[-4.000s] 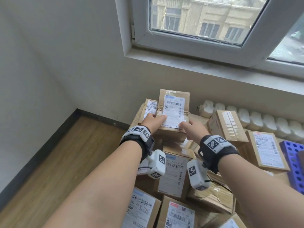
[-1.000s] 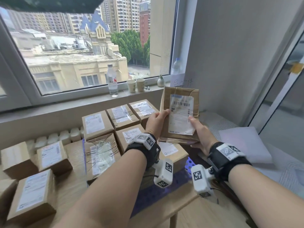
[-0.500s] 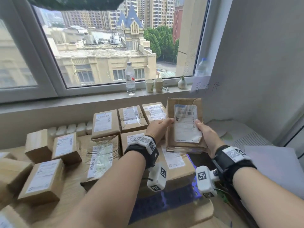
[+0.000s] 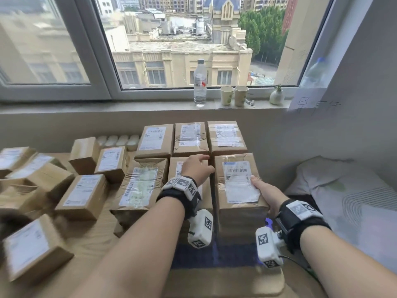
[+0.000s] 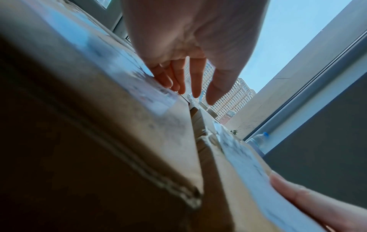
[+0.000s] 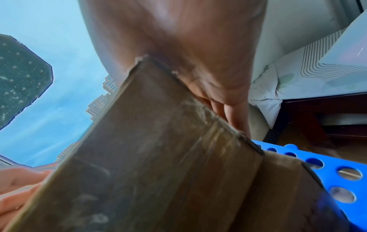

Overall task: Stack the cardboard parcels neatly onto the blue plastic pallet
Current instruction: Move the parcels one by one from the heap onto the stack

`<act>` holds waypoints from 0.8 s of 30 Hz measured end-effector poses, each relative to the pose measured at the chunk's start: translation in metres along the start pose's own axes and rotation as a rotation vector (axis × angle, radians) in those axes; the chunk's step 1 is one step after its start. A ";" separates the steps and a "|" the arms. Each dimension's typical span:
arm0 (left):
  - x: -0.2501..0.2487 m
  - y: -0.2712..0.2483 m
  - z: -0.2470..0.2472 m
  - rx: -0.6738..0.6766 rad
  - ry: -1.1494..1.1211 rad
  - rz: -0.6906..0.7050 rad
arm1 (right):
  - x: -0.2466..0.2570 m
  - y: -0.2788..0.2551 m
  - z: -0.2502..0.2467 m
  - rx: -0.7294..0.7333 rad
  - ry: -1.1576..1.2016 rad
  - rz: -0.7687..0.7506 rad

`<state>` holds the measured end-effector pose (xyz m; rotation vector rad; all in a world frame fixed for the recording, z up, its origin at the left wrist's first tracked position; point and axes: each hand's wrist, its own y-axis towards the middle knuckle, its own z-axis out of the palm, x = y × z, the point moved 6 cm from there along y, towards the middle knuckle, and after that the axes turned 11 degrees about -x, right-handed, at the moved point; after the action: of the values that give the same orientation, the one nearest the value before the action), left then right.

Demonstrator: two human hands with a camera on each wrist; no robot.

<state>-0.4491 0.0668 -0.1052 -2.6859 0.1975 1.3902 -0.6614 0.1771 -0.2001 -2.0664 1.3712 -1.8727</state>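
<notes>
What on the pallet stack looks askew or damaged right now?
The front-left parcel looks crumpled: its top is wrinkled under loose clear tape and its near corner is torn. The parcel just set down, gripped by the right hand, sits roughly in line with its row. The left hand rests open alongside.

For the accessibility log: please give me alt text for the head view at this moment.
The right hand grips a labelled cardboard parcel at its near right corner, setting it at the right of two rows of parcels on a blue plastic pallet. The left hand rests, fingers straight, on the neighbouring parcel. More parcels lie loose to the left, below a windowsill.
</notes>
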 end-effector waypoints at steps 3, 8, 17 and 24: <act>0.004 0.003 0.003 0.002 0.007 -0.016 | -0.005 0.019 0.002 0.016 -0.024 -0.019; 0.006 0.005 0.007 -0.041 0.110 0.005 | 0.000 0.013 0.006 0.017 -0.050 -0.020; 0.005 0.006 0.009 -0.063 0.183 0.026 | 0.022 -0.022 0.000 -0.071 -0.243 -0.092; 0.005 0.005 0.010 -0.070 0.203 0.028 | 0.005 -0.008 0.010 0.060 -0.158 -0.007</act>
<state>-0.4550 0.0629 -0.1151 -2.8925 0.2083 1.1504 -0.6495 0.1738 -0.1943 -2.1396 1.2578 -1.6893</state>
